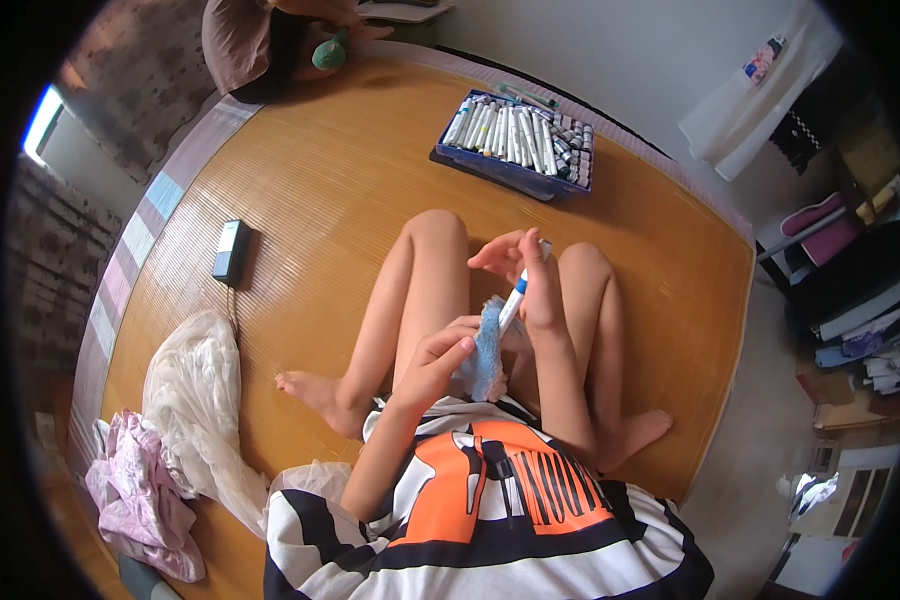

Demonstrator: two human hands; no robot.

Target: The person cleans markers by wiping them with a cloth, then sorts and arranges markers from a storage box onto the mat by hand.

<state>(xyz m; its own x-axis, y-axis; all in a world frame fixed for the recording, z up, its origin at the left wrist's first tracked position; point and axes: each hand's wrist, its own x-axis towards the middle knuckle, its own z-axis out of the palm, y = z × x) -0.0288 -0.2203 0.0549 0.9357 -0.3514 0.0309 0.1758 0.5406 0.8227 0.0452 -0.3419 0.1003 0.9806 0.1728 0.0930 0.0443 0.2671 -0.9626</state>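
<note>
My left hand is closed on a fuzzy light-blue cloth, pinched between thumb and fingers above my lap. Up against the cloth leans a white marker with a blue band, slanting up to the right. My right hand holds the marker's upper part against the palm, its fingers bent to the left. The marker's lower end meets the cloth, and I cannot tell whether it is wrapped in it. Both hands are between my raised knees.
Beyond my knees, a blue box of several markers stands on the brown mat. To the left lie a dark corded device, a sheer white cloth and a pink cloth. Another person sits at far left, near a green round thing.
</note>
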